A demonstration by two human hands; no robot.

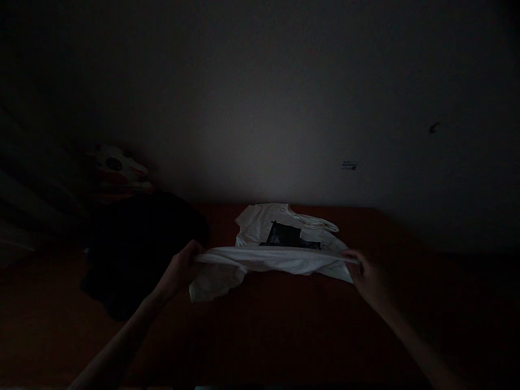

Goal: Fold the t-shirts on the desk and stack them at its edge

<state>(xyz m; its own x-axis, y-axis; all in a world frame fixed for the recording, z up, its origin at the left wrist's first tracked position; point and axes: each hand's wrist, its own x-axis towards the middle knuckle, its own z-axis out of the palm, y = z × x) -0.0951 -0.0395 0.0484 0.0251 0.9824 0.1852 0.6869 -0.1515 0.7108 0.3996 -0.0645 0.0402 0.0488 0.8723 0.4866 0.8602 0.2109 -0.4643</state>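
A white T-shirt [280, 241] with a dark square print is seen lying on a reddish-brown table [284, 330] in a very dim room, a little right of the middle and close to the far edge where the table meets the wall [260, 108]. Its near edge is lifted off the table and stretched into a taut band between two hands. The left end of that band is gripped by the left hand [181, 271], whose grip is closed around bunched cloth; a loose corner of the fabric hangs down just right of this hand and rests on the table. The right end is held by the right hand [368, 276], its grip likewise closed on the cloth's edge, with the fingers curled over the top. Both forearms are extended from the near corners of the view toward the shirt. The far part of the shirt, with the neck opening and the print, is left lying flat on the table behind the raised band.

A heap of dark cloth [138, 249] is seen on the table to the left of the left hand, near it but not touching. Farther left and farther back, a pale object with red and dark markings [116, 168] is dimly made out; what it is cannot be told in the poor light
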